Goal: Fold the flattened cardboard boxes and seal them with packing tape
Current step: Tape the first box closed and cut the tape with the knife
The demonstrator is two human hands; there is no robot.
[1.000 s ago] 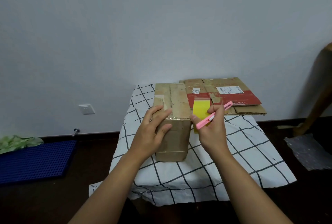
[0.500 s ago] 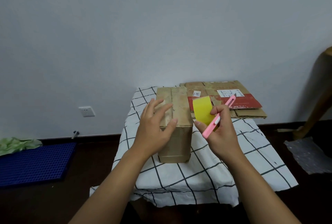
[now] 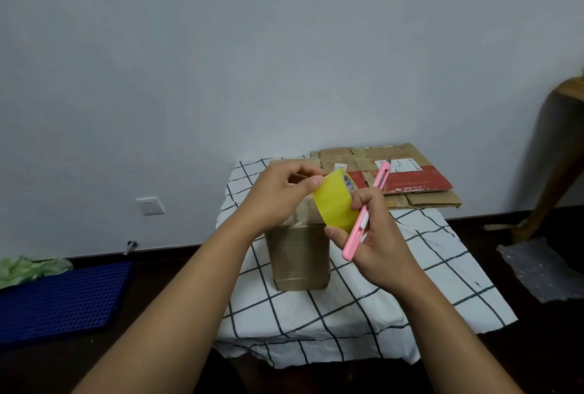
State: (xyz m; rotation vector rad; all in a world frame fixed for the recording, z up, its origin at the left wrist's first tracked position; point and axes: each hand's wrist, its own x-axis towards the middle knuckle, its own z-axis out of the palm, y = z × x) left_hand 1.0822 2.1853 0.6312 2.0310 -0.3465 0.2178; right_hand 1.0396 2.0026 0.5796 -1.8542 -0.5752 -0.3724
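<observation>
The right hand (image 3: 376,245) gripped the yellow roll of packing tape (image 3: 335,204) and a pink plastic utility knife (image 3: 366,213), while the left hand (image 3: 281,194) pinched the roll's left edge, both directly above the folded brown cardboard box (image 3: 298,254).

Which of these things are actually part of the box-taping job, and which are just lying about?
Part of the job:
yellow roll of packing tape
pink utility knife
folded brown cardboard box
flattened cardboard boxes

Lying about:
blue perforated plastic mat
crumpled green sheet
</observation>
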